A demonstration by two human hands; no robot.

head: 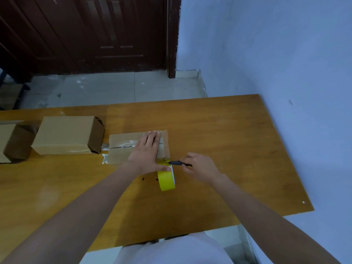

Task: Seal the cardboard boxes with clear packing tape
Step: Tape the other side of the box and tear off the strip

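My left hand (147,152) lies flat, fingers straight, pressing the small flat cardboard box (122,148) on the wooden desk (219,134). My right hand (200,165) grips a thin black cutter (178,163) beside the yellow-cored tape roll (166,178).

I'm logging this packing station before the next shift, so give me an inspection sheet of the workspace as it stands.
Surface: wooden table, dark specks near the tape roll.
Job's things: flat box with clear tape along its seam; yellow-cored tape roll standing on edge at its near corner; dark cutter at the tape.
Clutter: two more cardboard boxes, one with an open end, one at the frame's left edge.
Hands: left hand flat on the flat box; right hand grips the cutter.
Cables: nothing seen.
Surroundings: dark wooden door, pale wall, tiled floor.
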